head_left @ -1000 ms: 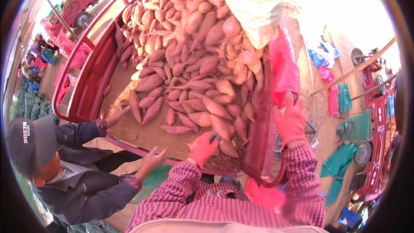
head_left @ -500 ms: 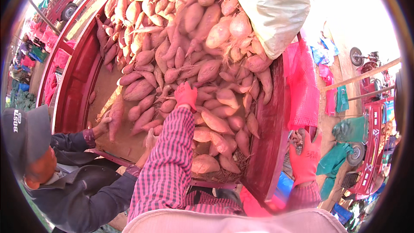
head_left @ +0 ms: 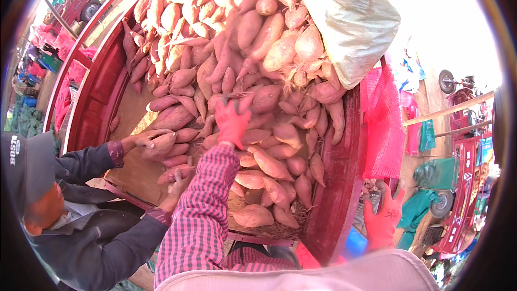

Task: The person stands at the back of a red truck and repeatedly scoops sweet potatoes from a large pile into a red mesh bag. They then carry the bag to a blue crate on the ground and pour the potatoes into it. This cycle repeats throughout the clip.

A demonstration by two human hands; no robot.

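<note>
I have the left hand point(head_left: 232, 124) on sweet potatoes point(head_left: 269, 163) heaped in the red cargo bed point(head_left: 339, 191), its fingers' grip unclear to me; the right hand point(head_left: 383, 216) spreads empty fingers below pink mesh point(head_left: 383, 148).

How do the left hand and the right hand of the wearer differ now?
The left hand is among the sweet potatoes; the right hand is outside the side wall.
The right hand is open, thumb and fingers apart; the left hand's fingertips are partly hidden, so its grip is unclear.
Both wear red gloves.
</note>
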